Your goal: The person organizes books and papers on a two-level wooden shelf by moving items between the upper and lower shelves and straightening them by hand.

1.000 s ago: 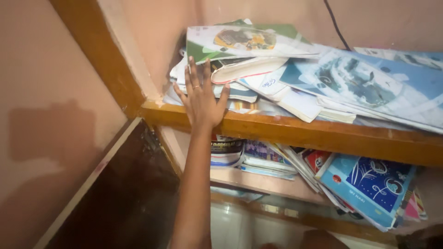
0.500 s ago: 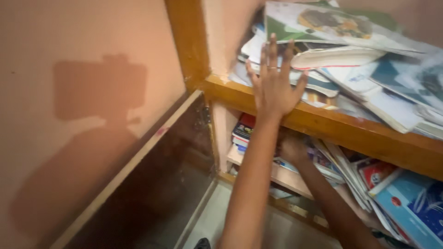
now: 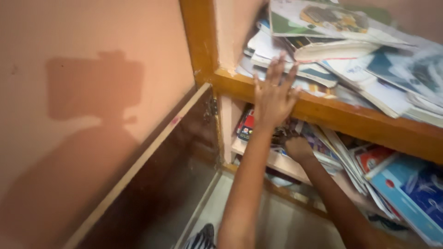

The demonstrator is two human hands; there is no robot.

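My left hand [image 3: 273, 99] lies flat with its fingers spread against the front of a messy pile of books and notebooks [image 3: 350, 55], its palm over the edge of the upper wooden shelf [image 3: 360, 122]. My right hand [image 3: 297, 147] reaches under that shelf into the lower shelf, where its fingers curl onto a stack of coloured books [image 3: 323, 145]. The fingertips are hidden among the books.
A dark open cupboard door [image 3: 152, 184] swings out at the left, next to a pink wall [image 3: 92, 69] with a shadow on it. More books, one with a blue cover [image 3: 415, 193], lean at the lower right. The lower shelf board [image 3: 281, 163] juts forward.
The view has swung to the right and nearer. My right arm has come into view and its hand has gone into the lower shelf. My left hand has slid slightly down the upper pile.
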